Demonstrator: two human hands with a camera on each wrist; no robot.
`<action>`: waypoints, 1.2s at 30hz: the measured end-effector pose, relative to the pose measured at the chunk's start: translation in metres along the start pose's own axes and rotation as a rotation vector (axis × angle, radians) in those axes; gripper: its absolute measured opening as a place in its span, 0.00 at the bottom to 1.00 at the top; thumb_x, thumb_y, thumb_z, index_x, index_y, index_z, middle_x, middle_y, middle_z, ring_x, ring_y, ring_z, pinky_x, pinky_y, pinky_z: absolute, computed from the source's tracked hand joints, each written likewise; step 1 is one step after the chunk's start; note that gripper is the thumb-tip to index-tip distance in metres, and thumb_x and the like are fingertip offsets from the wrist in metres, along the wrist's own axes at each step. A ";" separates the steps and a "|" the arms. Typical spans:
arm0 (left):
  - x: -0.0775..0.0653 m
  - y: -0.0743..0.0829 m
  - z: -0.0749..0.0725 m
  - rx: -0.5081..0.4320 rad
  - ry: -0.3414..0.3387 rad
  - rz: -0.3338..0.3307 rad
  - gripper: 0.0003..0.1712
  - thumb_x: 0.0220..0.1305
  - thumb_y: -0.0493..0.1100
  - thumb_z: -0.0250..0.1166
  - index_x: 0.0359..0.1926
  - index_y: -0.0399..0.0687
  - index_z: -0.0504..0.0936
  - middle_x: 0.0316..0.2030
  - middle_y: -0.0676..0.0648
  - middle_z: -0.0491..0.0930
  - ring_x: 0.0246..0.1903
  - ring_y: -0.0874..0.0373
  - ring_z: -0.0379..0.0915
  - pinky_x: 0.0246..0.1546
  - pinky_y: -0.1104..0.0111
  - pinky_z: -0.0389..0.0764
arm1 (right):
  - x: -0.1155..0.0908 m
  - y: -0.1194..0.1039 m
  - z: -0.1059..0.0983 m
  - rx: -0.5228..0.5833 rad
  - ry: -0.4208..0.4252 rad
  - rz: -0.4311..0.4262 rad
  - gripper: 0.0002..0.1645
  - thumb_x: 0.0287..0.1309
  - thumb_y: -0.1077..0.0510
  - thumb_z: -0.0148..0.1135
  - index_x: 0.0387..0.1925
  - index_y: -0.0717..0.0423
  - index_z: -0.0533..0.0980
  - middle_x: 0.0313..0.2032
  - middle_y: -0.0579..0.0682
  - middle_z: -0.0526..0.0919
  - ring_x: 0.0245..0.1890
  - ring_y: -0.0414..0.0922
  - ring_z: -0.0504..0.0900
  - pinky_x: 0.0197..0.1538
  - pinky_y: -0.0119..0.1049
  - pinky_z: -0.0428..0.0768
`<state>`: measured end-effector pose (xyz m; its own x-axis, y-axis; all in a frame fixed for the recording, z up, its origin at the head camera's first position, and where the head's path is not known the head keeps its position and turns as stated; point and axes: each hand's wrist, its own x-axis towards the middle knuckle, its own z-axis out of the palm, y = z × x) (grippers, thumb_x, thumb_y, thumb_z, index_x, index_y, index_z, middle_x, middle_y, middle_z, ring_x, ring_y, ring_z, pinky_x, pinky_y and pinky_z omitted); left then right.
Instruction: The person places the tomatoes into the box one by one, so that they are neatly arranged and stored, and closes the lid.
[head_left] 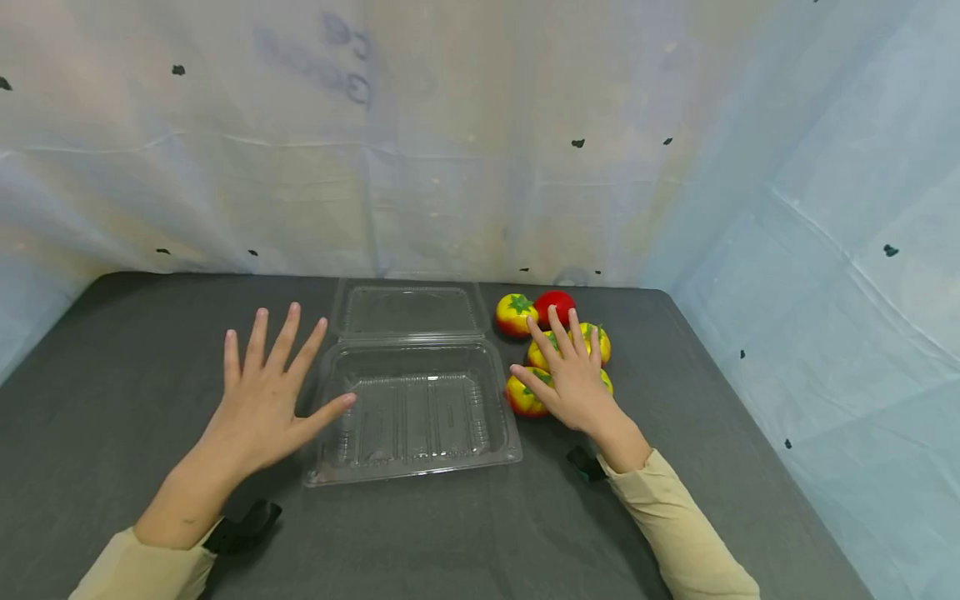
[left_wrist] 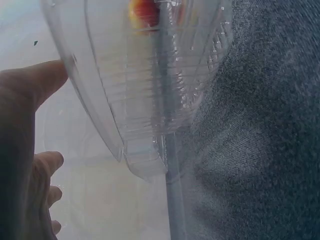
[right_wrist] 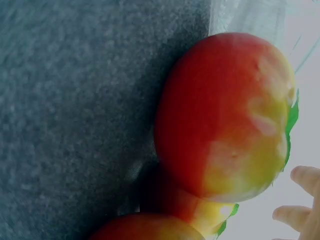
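A clear plastic clamshell container [head_left: 420,417] lies on the dark table with its lid [head_left: 408,310] folded back. My left hand [head_left: 258,408] hovers at the container's left side, fingers spread and holding nothing; its thumb appears over the container's edge in the head view. To the right sits a group of red-yellow toy tomatoes [right_wrist: 225,120] with green tops, plus a plain red one [head_left: 555,307] at the back. Over the group, my right hand [head_left: 576,387] is spread, partly hiding several of them. Whether it touches any is unclear.
The grey-black cloth-covered table [head_left: 420,542] ends at a pale plastic sheet [head_left: 450,167] behind and another on the right. Dark straps [head_left: 243,527] sit at both wrists below the sleeves.
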<state>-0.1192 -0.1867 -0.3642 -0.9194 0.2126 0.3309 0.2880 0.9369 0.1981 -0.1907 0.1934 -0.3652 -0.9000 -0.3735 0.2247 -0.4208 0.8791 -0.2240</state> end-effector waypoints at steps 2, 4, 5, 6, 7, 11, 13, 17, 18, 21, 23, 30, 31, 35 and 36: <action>-0.001 0.000 0.000 -0.002 0.000 -0.002 0.57 0.58 0.72 0.57 0.77 0.56 0.39 0.76 0.39 0.32 0.72 0.42 0.12 0.65 0.35 0.24 | 0.000 0.001 0.000 0.000 -0.007 -0.002 0.44 0.64 0.31 0.46 0.75 0.42 0.50 0.76 0.51 0.39 0.75 0.53 0.28 0.70 0.64 0.30; -0.002 0.000 0.000 -0.009 -0.004 -0.005 0.57 0.58 0.72 0.57 0.77 0.56 0.39 0.76 0.39 0.32 0.73 0.42 0.13 0.65 0.35 0.25 | 0.000 0.002 -0.001 0.001 -0.015 -0.006 0.44 0.64 0.31 0.46 0.75 0.42 0.50 0.76 0.51 0.39 0.75 0.54 0.29 0.70 0.64 0.30; -0.002 0.000 0.000 -0.016 -0.005 -0.006 0.57 0.58 0.72 0.57 0.77 0.56 0.39 0.76 0.39 0.32 0.73 0.41 0.13 0.65 0.35 0.25 | -0.001 0.002 -0.001 0.005 -0.021 -0.008 0.44 0.64 0.31 0.46 0.75 0.42 0.49 0.76 0.51 0.39 0.75 0.55 0.29 0.70 0.64 0.30; -0.003 0.000 0.000 -0.028 -0.009 -0.007 0.57 0.58 0.72 0.57 0.77 0.56 0.38 0.76 0.40 0.31 0.73 0.41 0.14 0.65 0.35 0.24 | -0.001 0.003 -0.002 0.010 -0.028 -0.008 0.44 0.64 0.31 0.46 0.75 0.42 0.49 0.76 0.51 0.39 0.75 0.55 0.29 0.70 0.63 0.30; -0.003 0.001 0.001 -0.041 -0.014 -0.007 0.57 0.58 0.71 0.57 0.77 0.56 0.38 0.76 0.40 0.30 0.73 0.41 0.14 0.65 0.36 0.24 | -0.002 0.003 -0.002 0.015 -0.033 -0.009 0.44 0.64 0.32 0.47 0.75 0.42 0.49 0.76 0.51 0.39 0.75 0.56 0.30 0.70 0.63 0.30; -0.004 0.003 0.002 -0.094 -0.048 -0.005 0.57 0.58 0.71 0.58 0.77 0.57 0.37 0.76 0.42 0.29 0.73 0.42 0.15 0.66 0.38 0.23 | -0.005 0.007 -0.004 0.018 -0.046 -0.020 0.45 0.63 0.31 0.48 0.75 0.44 0.51 0.76 0.51 0.40 0.75 0.57 0.32 0.70 0.64 0.31; -0.005 0.005 0.002 -0.108 -0.064 0.002 0.58 0.58 0.71 0.59 0.77 0.58 0.37 0.76 0.42 0.29 0.74 0.42 0.16 0.66 0.38 0.23 | -0.006 0.009 -0.005 0.016 -0.047 -0.033 0.46 0.63 0.30 0.48 0.75 0.44 0.52 0.76 0.51 0.40 0.75 0.57 0.32 0.70 0.64 0.32; -0.007 0.006 0.001 -0.128 -0.097 0.031 0.60 0.56 0.72 0.60 0.77 0.56 0.38 0.76 0.43 0.30 0.74 0.41 0.19 0.67 0.39 0.22 | -0.009 0.012 -0.006 0.027 -0.049 -0.068 0.45 0.62 0.32 0.50 0.74 0.45 0.53 0.76 0.51 0.41 0.76 0.56 0.32 0.70 0.62 0.34; -0.008 0.006 0.001 -0.132 -0.102 0.041 0.60 0.55 0.72 0.61 0.77 0.55 0.39 0.76 0.43 0.30 0.74 0.41 0.20 0.67 0.39 0.23 | -0.010 0.012 -0.006 0.036 -0.046 -0.076 0.45 0.62 0.34 0.52 0.74 0.46 0.53 0.76 0.51 0.42 0.76 0.55 0.32 0.71 0.62 0.34; -0.011 0.006 0.001 -0.145 -0.122 0.074 0.62 0.53 0.73 0.62 0.77 0.51 0.41 0.76 0.43 0.31 0.74 0.41 0.21 0.67 0.39 0.23 | -0.013 0.012 -0.005 0.054 -0.046 -0.092 0.44 0.63 0.36 0.54 0.74 0.46 0.54 0.76 0.53 0.44 0.76 0.54 0.33 0.71 0.62 0.35; -0.014 0.005 0.001 -0.153 -0.132 0.092 0.64 0.51 0.73 0.63 0.77 0.50 0.42 0.76 0.43 0.31 0.74 0.41 0.21 0.67 0.40 0.23 | -0.016 0.011 -0.005 0.070 -0.053 -0.092 0.44 0.63 0.37 0.54 0.74 0.46 0.53 0.76 0.54 0.44 0.76 0.54 0.33 0.71 0.62 0.36; -0.021 0.005 0.003 -0.183 -0.130 0.150 0.69 0.43 0.75 0.67 0.77 0.52 0.41 0.76 0.45 0.32 0.75 0.43 0.26 0.69 0.42 0.24 | -0.020 0.007 -0.006 0.099 -0.070 -0.092 0.43 0.64 0.37 0.53 0.75 0.43 0.51 0.76 0.50 0.42 0.76 0.53 0.33 0.71 0.62 0.39; -0.021 0.004 0.004 -0.185 -0.128 0.155 0.70 0.42 0.76 0.67 0.77 0.52 0.41 0.76 0.45 0.33 0.75 0.44 0.26 0.69 0.43 0.24 | -0.020 0.007 -0.006 0.101 -0.070 -0.093 0.43 0.64 0.37 0.53 0.75 0.43 0.51 0.76 0.50 0.42 0.76 0.53 0.33 0.71 0.62 0.39; -0.023 0.003 0.004 -0.195 -0.137 0.165 0.73 0.39 0.77 0.68 0.77 0.53 0.40 0.76 0.45 0.34 0.75 0.45 0.25 0.70 0.44 0.27 | -0.021 0.006 -0.008 0.111 -0.068 -0.096 0.43 0.64 0.37 0.54 0.75 0.43 0.51 0.76 0.50 0.42 0.76 0.53 0.34 0.70 0.64 0.41; -0.023 0.002 0.004 -0.199 -0.143 0.167 0.73 0.39 0.77 0.68 0.77 0.53 0.40 0.76 0.45 0.34 0.75 0.45 0.25 0.70 0.44 0.28 | -0.022 0.007 -0.009 0.114 -0.068 -0.096 0.43 0.64 0.38 0.54 0.75 0.44 0.52 0.76 0.50 0.42 0.76 0.54 0.34 0.69 0.64 0.41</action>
<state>-0.0983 -0.1883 -0.3749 -0.8791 0.4097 0.2435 0.4726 0.8156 0.3338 -0.1731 0.2099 -0.3634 -0.8590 -0.4768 0.1868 -0.5120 0.8006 -0.3113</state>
